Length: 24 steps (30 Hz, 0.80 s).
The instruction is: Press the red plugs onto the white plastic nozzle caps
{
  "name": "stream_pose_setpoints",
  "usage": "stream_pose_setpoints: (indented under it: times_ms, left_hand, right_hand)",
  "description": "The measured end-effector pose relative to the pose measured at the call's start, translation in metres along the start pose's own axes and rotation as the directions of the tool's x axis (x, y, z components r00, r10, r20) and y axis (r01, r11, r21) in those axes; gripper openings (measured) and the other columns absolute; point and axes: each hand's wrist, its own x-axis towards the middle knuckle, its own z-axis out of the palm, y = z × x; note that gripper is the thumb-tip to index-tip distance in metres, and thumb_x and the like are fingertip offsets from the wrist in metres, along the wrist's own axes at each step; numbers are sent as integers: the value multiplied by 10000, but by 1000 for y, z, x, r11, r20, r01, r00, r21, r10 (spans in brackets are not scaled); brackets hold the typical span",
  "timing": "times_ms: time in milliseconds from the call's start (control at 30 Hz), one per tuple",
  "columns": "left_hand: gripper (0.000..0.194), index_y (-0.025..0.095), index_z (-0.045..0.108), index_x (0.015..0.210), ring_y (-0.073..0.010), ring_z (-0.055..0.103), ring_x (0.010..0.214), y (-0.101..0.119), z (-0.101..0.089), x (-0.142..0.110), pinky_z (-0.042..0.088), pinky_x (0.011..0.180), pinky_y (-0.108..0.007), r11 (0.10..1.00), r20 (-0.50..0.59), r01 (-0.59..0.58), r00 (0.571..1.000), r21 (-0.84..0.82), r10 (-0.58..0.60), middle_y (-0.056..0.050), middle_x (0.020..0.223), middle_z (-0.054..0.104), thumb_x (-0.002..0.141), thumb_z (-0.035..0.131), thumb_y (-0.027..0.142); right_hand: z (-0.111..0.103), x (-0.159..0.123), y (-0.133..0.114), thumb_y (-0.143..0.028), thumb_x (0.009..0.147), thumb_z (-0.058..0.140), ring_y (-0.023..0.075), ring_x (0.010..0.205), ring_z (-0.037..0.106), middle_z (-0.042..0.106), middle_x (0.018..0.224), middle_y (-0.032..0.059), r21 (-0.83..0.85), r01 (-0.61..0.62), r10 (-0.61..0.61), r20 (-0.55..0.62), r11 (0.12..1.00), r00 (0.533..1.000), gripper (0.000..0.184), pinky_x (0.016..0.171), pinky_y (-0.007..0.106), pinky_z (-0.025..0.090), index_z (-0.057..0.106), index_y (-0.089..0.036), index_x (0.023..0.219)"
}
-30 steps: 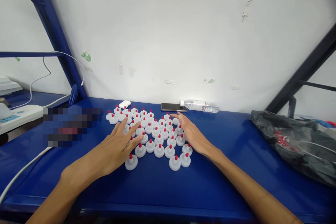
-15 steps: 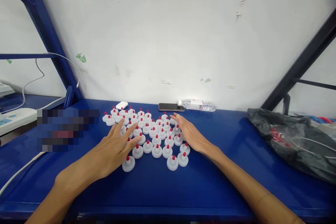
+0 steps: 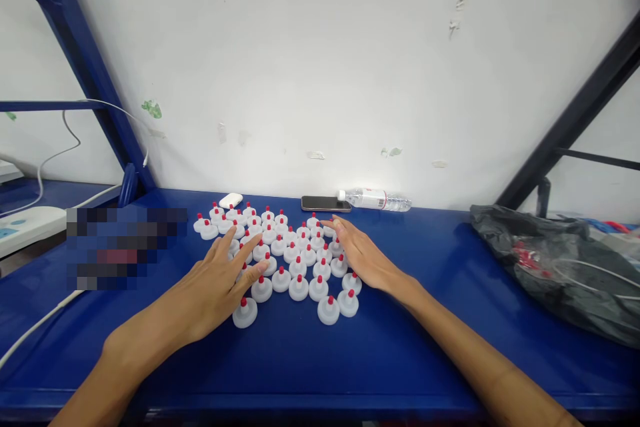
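Several round white caps with red tips (image 3: 299, 288) stand upright in a loose cluster on the blue table (image 3: 300, 363). Over the cluster's left side lies my left hand (image 3: 217, 283), open with its fingers spread; it hides some caps beneath it. My right hand (image 3: 367, 253) rests along the right edge of the cluster, its fingers stretched out and pointing inward over the caps there. Neither hand grips anything. Whether the fingertips press on the caps I cannot tell. Closest to me are a cap at the left (image 3: 245, 313) and a pair at the right (image 3: 329, 310).
Against the wall lie a black phone (image 3: 326, 204), a clear water bottle (image 3: 375, 199) and a small white case (image 3: 231, 201). A dark plastic bag (image 3: 560, 280) with red pieces sits at the right. At the left are a white power strip (image 3: 30, 227) and cables.
The view has shifted very slightly. Both hands and the caps stay in nearly the same places.
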Motion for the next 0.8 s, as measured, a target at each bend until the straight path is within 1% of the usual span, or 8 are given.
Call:
stream_pose_setpoints:
  times_ms: [133, 267, 367, 500, 600, 667, 733, 800]
  left_hand:
    - [508, 427, 620, 1386, -419, 137, 1579, -4, 0, 1, 364, 1138, -711, 998, 69, -39, 997, 57, 35, 41, 1684, 334, 1032, 291, 269]
    - [493, 382, 600, 1420, -436, 127, 1576, -11, 1, 3, 383, 1131, -698, 995, 115, -60, 992, 75, 51, 36, 1711, 269, 1027, 337, 242]
    - [478, 362, 611, 1411, -425, 119, 1580, -14, 3, 3, 341, 1162, -695, 994, 103, -82, 992, 72, 75, 28, 1710, 274, 1029, 354, 232]
    - [499, 371, 585, 1432, -421, 90, 1585, -11, 1, 1, 344, 1143, -716, 993, 116, -84, 990, 83, 74, 16, 1712, 268, 1046, 300, 232]
    - [565, 417, 527, 1473, -432, 71, 1585, -7, -5, 0, 457, 1048, -695, 991, 147, -76, 987, 108, 60, 25, 1722, 233, 1040, 243, 193]
    - [576, 428, 507, 1487, -440, 80, 1582, -5, -8, 0, 508, 999, -662, 991, 172, -78, 983, 112, 58, 28, 1724, 223, 1022, 279, 175]
    - [572, 413, 527, 1474, -449, 106, 1576, -4, -10, -1, 518, 989, -651, 991, 176, -82, 982, 101, 64, 19, 1719, 241, 993, 348, 162]
    - [591, 390, 558, 1454, -453, 121, 1573, -3, -9, -3, 504, 998, -667, 992, 136, -88, 988, 86, 76, 13, 1705, 284, 958, 367, 130]
  right_hand:
    - [-1, 3, 3, -596, 1080, 193, 277, 1432, 466, 575, 1480, 88, -99, 46, -54, -88, 994, 995, 630, 1207, 486, 342, 635, -277, 1395]
    - [-3, 8, 8, -434, 1068, 413, 269, 1197, 620, 649, 1278, 110, -248, 9, -58, -190, 969, 980, 389, 1040, 441, 471, 708, -228, 1215]
    - [-6, 10, 13, -316, 1012, 522, 249, 1072, 664, 666, 1180, 95, -312, -59, -20, -245, 948, 969, 250, 932, 397, 501, 730, -230, 1120]
    - [-10, 12, 18, -234, 961, 561, 201, 872, 692, 716, 1019, 54, -334, -72, -15, -250, 940, 968, 194, 803, 331, 500, 729, -230, 1059]
    - [-11, 13, 18, -199, 937, 574, 198, 846, 707, 758, 940, 30, -303, -88, 8, -256, 949, 967, 188, 780, 311, 496, 734, -233, 1030]
    - [-12, 14, 16, -184, 927, 577, 201, 859, 721, 778, 926, 20, -284, -97, 19, -266, 954, 964, 190, 793, 309, 503, 741, -235, 1010]
    - [-13, 14, 15, -178, 922, 580, 203, 866, 735, 792, 930, 14, -275, -102, 22, -279, 956, 960, 193, 800, 309, 512, 749, -238, 994]
    - [-14, 14, 15, -183, 925, 583, 208, 873, 747, 803, 938, 15, -267, -106, 25, -290, 958, 957, 197, 804, 311, 522, 760, -239, 990]
